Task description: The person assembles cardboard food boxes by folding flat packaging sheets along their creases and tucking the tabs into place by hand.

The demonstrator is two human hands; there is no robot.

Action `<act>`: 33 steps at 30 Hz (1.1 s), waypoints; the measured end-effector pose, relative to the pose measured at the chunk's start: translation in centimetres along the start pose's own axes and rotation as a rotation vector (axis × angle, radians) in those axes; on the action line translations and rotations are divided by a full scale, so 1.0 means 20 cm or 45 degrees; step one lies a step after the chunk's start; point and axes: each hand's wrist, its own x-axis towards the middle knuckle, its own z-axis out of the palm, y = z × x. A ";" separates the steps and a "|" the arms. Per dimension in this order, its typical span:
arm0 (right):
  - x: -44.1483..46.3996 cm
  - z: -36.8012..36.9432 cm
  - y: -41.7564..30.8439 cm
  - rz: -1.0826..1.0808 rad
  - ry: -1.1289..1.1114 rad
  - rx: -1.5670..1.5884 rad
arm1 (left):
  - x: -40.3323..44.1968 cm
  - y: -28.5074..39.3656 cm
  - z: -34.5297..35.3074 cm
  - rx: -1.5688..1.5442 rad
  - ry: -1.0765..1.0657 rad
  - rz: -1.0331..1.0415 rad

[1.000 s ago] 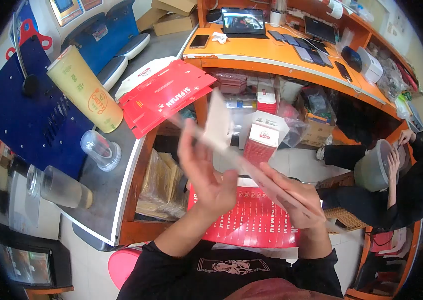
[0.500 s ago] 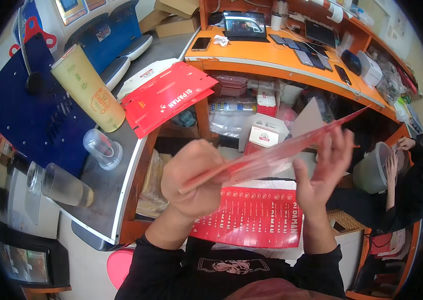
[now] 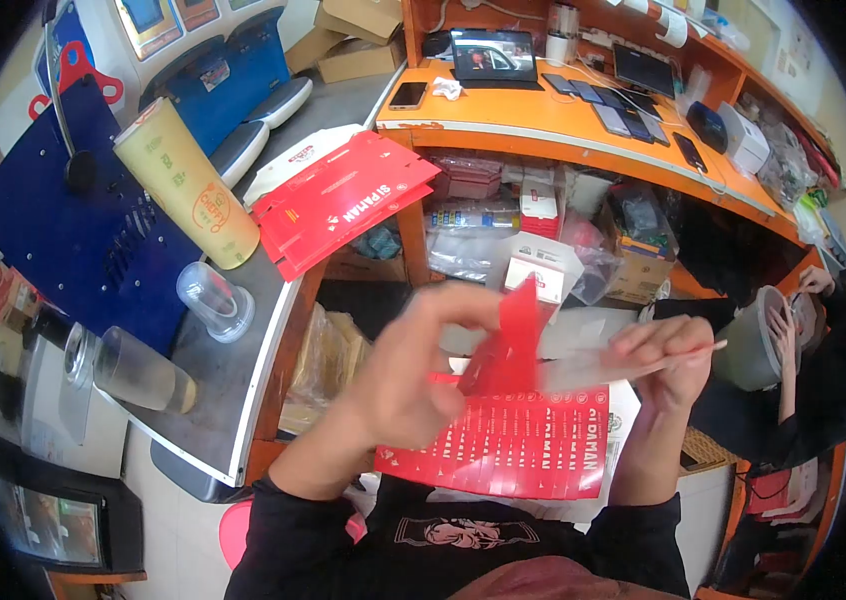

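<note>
Above my lap, both hands hold a red and white cardboard box blank (image 3: 515,352), blurred by motion. My left hand (image 3: 408,365) curls around its red end, where a panel stands bent upward. At the other end, my right hand (image 3: 675,358) closes its fingers over the pale, edge-on side. Beneath them lies a stack of flat red box blanks (image 3: 533,445) printed "SI PAMAN". A white folded box (image 3: 543,268) stands just beyond my hands.
More red blanks (image 3: 348,205) rest on the grey counter (image 3: 223,400) at left, beside a large yellow cup (image 3: 188,185) and a clear dome-shaped container (image 3: 215,302). An orange desk (image 3: 503,110) carries a tablet and several phones. At right, another person's hands touch a bucket (image 3: 751,340).
The blank has come down from its raised slant and a red panel now bends upward. My right hand has gone from spread fingers to closed on the far end.
</note>
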 end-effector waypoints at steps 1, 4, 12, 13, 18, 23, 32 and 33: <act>-0.01 -0.04 0.02 -0.037 0.034 0.051 | 0.02 0.00 -0.03 -0.030 0.018 -0.067; 0.01 -0.01 0.06 -0.077 0.373 0.236 | 0.04 0.03 -0.09 -0.176 -0.313 -0.334; 0.04 0.18 0.06 -0.062 0.973 -1.303 | 0.03 0.01 0.20 -0.534 -0.496 -0.344; 0.09 0.34 0.00 -0.057 1.014 -1.439 | 0.04 0.05 0.21 -0.479 -0.555 -0.414; -0.21 0.51 -0.17 -0.147 1.080 -0.624 | -0.04 0.01 0.39 -0.609 -0.644 -0.415; -0.33 0.44 -0.34 0.110 0.662 -0.824 | -0.07 -0.02 0.42 -0.895 -0.718 -0.609; -0.05 0.51 -0.42 -0.196 0.399 -1.129 | -0.04 0.03 0.41 -0.854 -0.735 -0.447; -0.05 0.52 -0.44 -0.196 0.387 -1.267 | -0.04 0.03 0.41 -0.846 -0.751 -0.463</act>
